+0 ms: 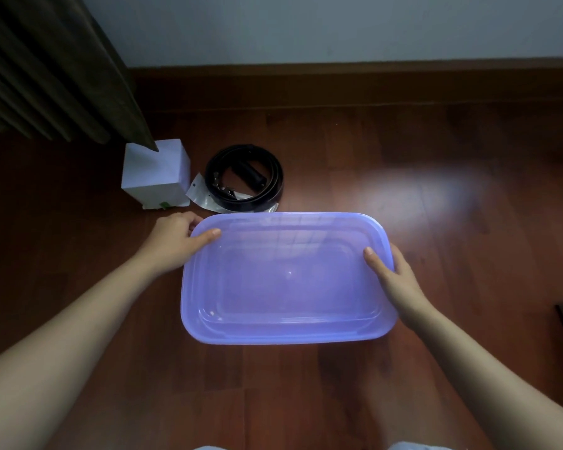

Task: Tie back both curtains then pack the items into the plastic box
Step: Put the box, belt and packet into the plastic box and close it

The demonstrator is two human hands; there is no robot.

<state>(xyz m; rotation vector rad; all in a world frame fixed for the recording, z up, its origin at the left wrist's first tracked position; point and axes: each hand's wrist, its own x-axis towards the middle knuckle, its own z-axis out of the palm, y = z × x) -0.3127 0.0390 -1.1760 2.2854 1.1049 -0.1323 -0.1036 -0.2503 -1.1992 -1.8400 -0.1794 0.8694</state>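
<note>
The plastic box (286,280) lies straight ahead, long axis crosswise, left hand (176,238) and right hand (394,277) each gripping 1 short end; coiled belt (275,177) and white carton (156,173) sit just beyond, nearer the left hand
</note>
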